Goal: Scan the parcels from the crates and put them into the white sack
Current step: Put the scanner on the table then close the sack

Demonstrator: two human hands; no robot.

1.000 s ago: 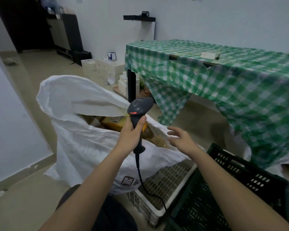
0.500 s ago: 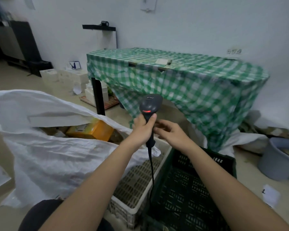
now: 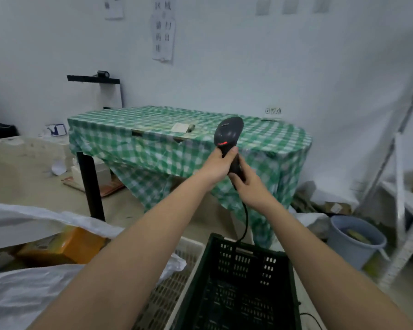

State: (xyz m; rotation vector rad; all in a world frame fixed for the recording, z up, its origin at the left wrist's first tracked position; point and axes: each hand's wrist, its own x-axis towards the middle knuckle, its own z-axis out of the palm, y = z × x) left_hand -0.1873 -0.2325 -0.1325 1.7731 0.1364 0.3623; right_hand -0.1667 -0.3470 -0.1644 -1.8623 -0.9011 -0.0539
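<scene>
While upright, scanner (image 3: 228,136) sits inside both hands' fingers (image 3: 234,179).

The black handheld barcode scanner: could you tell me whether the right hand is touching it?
Touching. In the head view the right hand curls round the lower handle of the black handheld barcode scanner, just below the left hand.

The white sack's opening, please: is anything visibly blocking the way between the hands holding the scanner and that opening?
Nothing visible blocks it. The white sack gapes at lower left, an orange parcel already inside. The left hand and right hand both hold the scanner above the dark crate, with open air over the white crate between.
</scene>
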